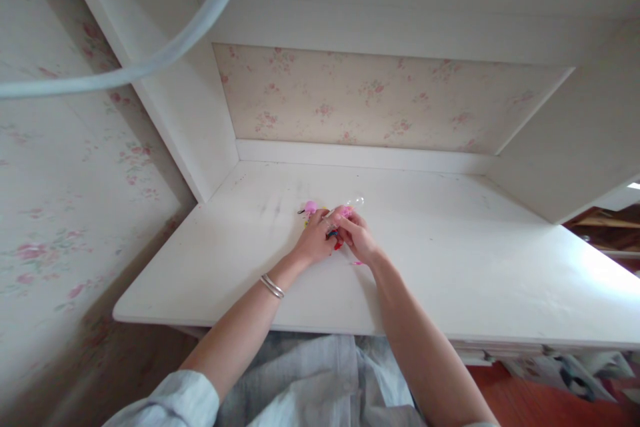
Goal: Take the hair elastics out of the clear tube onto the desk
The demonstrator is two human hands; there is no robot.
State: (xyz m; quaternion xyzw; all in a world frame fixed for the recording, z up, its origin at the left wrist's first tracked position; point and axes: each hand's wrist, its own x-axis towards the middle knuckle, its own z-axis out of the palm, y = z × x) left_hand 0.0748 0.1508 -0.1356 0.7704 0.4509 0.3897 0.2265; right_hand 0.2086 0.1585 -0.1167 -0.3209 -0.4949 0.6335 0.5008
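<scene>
My left hand and my right hand meet over the white desk, both with fingers closed. Between the fingertips is a small pink piece whose kind is too small to make out. Just beyond it shows a clear, rounded plastic piece; whether it is held or lies on the desk I cannot tell. A pink rounded piece with a dark loop lies by my left fingers. Small red pieces show below the hands, and a thin pink piece lies under my right wrist. My fingers partly cover the small colourful pieces.
The white desk has a back ledge and side panels, with a shelf overhead. A pale cable curves across the upper left, close to the camera. Clutter sits below the desk at the right.
</scene>
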